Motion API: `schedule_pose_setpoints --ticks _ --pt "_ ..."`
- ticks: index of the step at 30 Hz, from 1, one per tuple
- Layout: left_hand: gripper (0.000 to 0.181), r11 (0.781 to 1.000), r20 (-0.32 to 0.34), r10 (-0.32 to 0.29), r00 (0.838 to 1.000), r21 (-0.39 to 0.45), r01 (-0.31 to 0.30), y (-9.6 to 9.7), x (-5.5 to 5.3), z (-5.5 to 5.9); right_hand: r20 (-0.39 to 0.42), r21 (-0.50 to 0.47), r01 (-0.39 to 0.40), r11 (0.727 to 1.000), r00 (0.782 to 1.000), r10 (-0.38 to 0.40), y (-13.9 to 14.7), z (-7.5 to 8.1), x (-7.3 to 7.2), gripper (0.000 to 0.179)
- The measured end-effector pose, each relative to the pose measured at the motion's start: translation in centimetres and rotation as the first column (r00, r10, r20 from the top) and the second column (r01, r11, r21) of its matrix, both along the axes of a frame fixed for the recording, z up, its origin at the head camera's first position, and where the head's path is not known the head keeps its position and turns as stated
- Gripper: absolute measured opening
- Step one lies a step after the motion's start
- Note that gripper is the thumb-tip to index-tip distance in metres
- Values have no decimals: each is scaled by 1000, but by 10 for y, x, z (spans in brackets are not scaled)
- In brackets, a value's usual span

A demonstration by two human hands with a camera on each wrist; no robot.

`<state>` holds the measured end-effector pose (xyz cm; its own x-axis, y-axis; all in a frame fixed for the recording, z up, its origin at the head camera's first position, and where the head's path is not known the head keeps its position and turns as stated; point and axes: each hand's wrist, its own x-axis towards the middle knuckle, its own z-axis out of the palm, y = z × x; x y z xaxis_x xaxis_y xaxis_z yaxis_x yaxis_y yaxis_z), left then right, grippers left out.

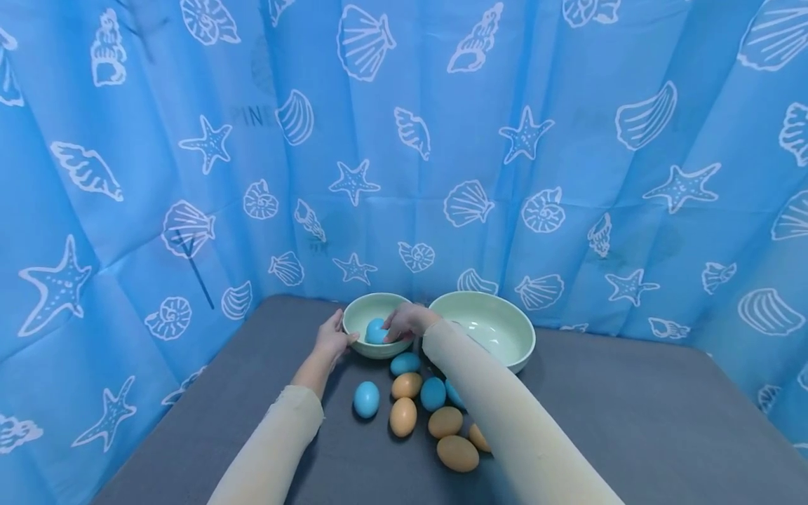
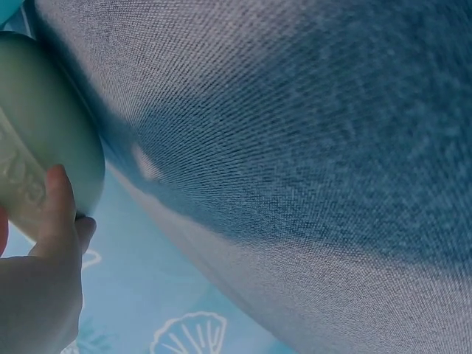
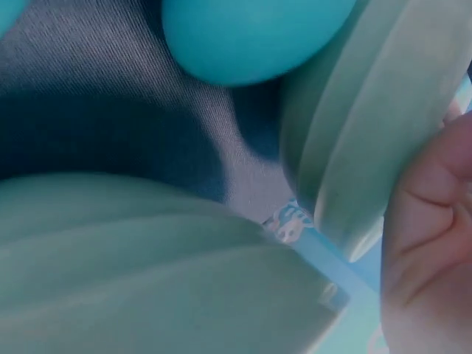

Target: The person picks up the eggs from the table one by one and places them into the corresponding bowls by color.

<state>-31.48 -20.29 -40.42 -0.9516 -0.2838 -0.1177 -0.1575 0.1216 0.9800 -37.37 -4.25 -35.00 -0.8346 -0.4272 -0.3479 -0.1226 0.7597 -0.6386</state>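
Observation:
In the head view, my left hand (image 1: 331, 337) grips the left side of a small pale green bowl (image 1: 360, 310). The left wrist view shows its fingers against the outer wall of the bowl (image 2: 55, 118). Over the right rim reaches my right hand (image 1: 410, 320), its fingertips pinching a blue egg (image 1: 376, 332) low inside the bowl. In the right wrist view the palm of the right hand (image 3: 431, 243) is seen beside the bowl (image 3: 369, 125), while the fingertips and held egg are out of sight.
A larger pale green bowl (image 1: 524, 330) stands to the right, partly behind the right sleeve. On the grey cloth (image 1: 606, 414) in front lie several blue eggs (image 1: 366, 400) and brown eggs (image 1: 457, 453), some partly covered by the right arm. Behind hangs a blue shell-patterned curtain (image 1: 404, 231).

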Motion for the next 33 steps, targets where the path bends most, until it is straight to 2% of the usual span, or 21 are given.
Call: schedule_pose_setpoints --ticks 10,17,22,26,33 --pt "72 1000 12 -11 1000 19 11 3 4 2 7 149 -57 987 998 57 -3 3 -2 32" --pt "73 1000 17 -12 1000 14 12 2 2 1 -3 142 -72 987 997 73 -1 2 -4 32" --pt "74 1000 19 0 1000 26 -1 1 1 1 -23 65 0 998 1000 1 -1 -1 -4 34" --pt "74 1000 22 2 1000 17 -2 0 1 1 -19 -41 32 999 999 -33 7 4 2 37" --pt "74 1000 21 -13 1000 6 13 0 3 3 26 -229 57 972 998 -53 34 19 13 41"
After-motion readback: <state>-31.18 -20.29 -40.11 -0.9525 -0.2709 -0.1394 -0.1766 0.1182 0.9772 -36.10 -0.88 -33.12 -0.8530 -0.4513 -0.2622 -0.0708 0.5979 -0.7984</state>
